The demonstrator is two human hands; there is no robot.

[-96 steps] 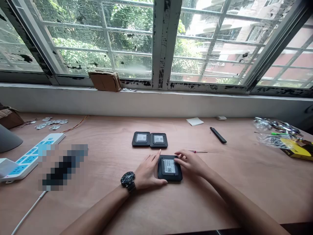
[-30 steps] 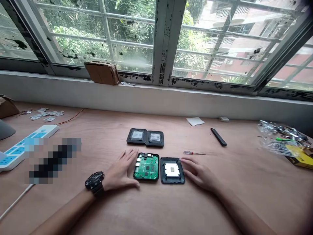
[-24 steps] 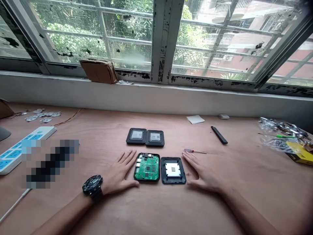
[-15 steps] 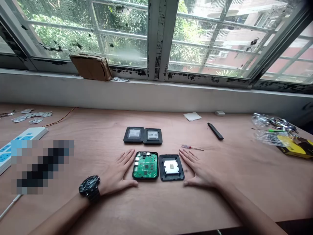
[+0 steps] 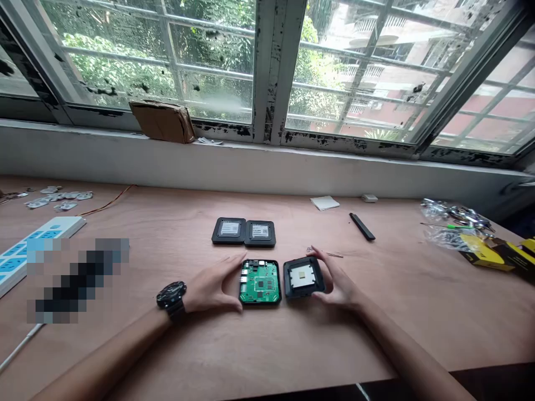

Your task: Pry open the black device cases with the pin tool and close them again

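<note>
The right grip (image 5: 340, 281) pinches the tilted cover (image 5: 304, 277) by its edges (better levelled, I judge); the left grip (image 5: 213, 287) clasps the board half (image 5: 259, 282), steadying it.

Left forearm (image 5: 112, 356) comes in from lower left, bare, wrist low. Left hand (image 5: 213, 288) is palm down and loosely cupped, fingers together and curved to the right, thumb stretched along the near side, clasping nothing. Right forearm (image 5: 401, 356) comes in from lower right; right hand (image 5: 339, 285) has knuckles raised, fingers arched over the far side, thumb at the near side, closed in a grip.
</note>
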